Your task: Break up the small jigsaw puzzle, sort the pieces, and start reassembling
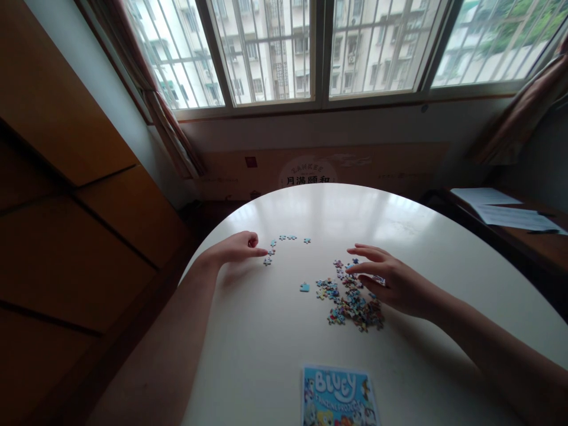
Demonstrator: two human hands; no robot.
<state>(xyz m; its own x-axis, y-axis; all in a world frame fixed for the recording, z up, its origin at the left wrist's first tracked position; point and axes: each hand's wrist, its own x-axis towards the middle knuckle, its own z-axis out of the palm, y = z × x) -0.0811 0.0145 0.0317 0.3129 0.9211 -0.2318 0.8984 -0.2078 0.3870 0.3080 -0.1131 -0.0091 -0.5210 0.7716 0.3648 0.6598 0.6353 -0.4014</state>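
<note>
A loose heap of small coloured jigsaw pieces (355, 307) lies on the white round table (257, 355). Over the heap's far right edge hovers my right hand (386, 275), open, its fingers spread and hiding some pieces. On the left, my left hand (237, 247) stretches its index finger onto a jigsaw piece (271, 252), the other fingers curled and gripping nothing. Just below that fingertip is another piece (267, 261). Several more pale blue pieces (283, 237) curve away in a spaced line, ending at a lone piece (307, 241). One light blue piece (304, 287) sits left of the heap.
A blue picture sheet marked "Bluey" (338, 395) lies at the table's near side. Beyond the table stand a printed box or panel (390, 163) and a barred window (275, 53). Papers (510, 216) rest on a side surface at right; wooden cabinets (89, 254) stand left.
</note>
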